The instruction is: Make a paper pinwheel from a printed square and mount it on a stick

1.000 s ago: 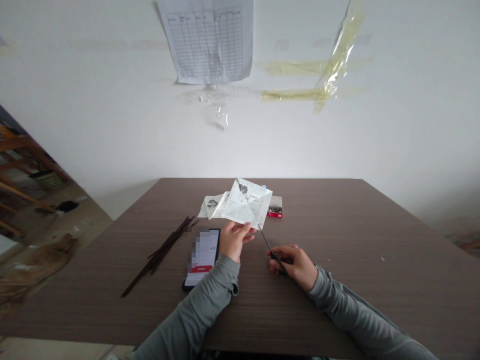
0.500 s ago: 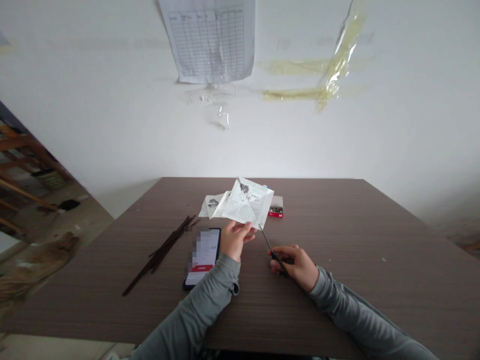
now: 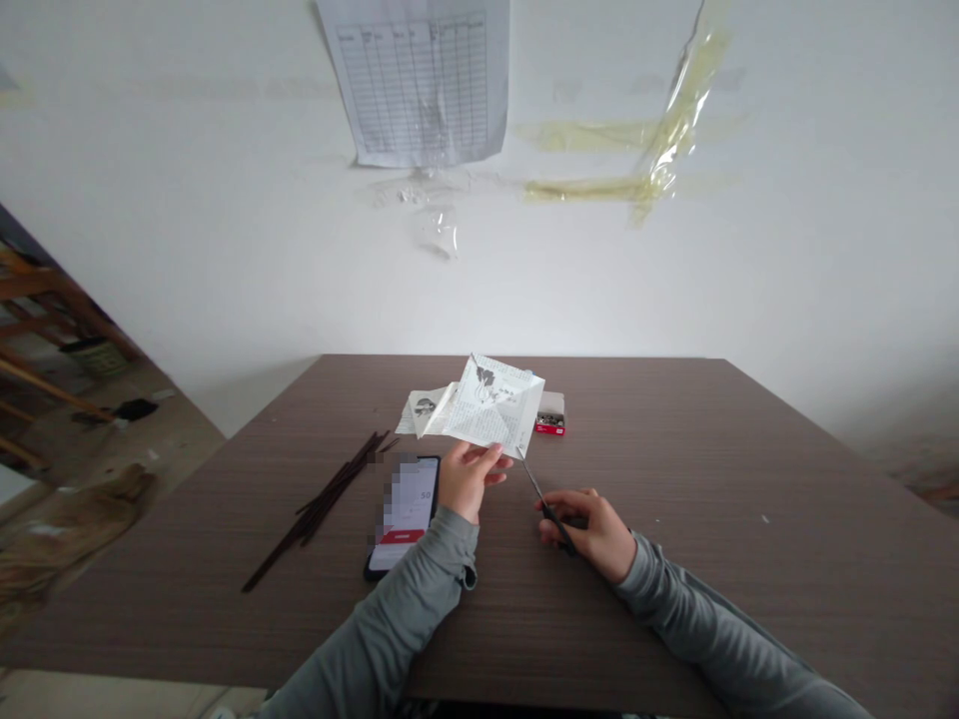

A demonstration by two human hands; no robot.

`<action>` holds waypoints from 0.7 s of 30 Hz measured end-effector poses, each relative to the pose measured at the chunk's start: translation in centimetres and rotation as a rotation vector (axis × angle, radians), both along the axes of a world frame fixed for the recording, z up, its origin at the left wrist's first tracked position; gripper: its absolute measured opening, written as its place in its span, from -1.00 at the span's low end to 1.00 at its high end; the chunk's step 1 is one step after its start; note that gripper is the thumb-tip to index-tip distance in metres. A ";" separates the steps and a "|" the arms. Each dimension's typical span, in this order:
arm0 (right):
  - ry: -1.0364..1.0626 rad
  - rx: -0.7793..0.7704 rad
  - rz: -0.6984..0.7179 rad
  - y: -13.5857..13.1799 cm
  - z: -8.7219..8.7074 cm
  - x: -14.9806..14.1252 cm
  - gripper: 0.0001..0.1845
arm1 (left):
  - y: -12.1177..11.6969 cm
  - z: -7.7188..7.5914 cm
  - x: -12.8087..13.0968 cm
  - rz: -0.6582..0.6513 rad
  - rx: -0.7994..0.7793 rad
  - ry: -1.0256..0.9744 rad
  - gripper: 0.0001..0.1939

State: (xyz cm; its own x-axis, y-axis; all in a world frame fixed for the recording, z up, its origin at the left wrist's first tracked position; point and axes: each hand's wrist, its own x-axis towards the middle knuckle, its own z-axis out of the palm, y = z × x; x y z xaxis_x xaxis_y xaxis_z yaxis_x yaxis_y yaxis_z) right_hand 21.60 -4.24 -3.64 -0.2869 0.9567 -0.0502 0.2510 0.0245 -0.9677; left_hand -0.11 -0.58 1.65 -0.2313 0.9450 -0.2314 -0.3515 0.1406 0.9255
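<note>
A square of printed paper [image 3: 496, 404] with a dark drawing on it is pinched along its lower edge by my left hand [image 3: 466, 479], above the table. The fingers and thumb of my right hand [image 3: 595, 529] are wrapped round the dark handles of a pair of scissors [image 3: 550, 514]. Their thin blades point up and left, with the tips at the paper's lower right corner. Whether the blades are apart at the tip is too small to tell. Behind the held square lie more folded printed papers [image 3: 424, 410], partly covered by it.
On the brown table [image 3: 711, 469], a phone [image 3: 405, 519] with a lit screen lies beside my left wrist. Several thin dark sticks [image 3: 319, 504] lie farther left. A small red box [image 3: 551, 424] of metal bits stands open behind the hands. The white wall [image 3: 599, 290] rises behind.
The held paper has shifted very slightly left; hands and scissors keep nearly the same pose. The number on the phone screen has gone from 49 to 50.
</note>
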 end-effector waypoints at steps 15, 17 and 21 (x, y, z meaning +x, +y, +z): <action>0.005 0.014 -0.010 -0.2 0.4 -0.1 -0.25 | -0.2 -0.6 -0.2 -0.056 0.028 0.074 -0.71; 0.015 0.016 -0.001 -0.2 0.3 -0.1 -0.24 | -0.2 -0.6 -0.1 -0.049 0.034 0.071 -0.73; 0.030 0.015 0.007 -0.1 0.2 -0.1 -0.23 | -0.2 -0.7 -0.1 -0.057 0.038 0.075 -0.69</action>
State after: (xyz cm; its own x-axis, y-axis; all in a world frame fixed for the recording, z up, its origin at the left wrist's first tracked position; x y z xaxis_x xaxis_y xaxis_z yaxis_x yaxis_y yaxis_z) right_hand 21.45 -4.36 -3.40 -0.2950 0.9551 -0.0271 0.2219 0.0409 -0.9742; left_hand -0.26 -0.74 0.97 -0.1919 0.9649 -0.1792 -0.2738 0.1227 0.9539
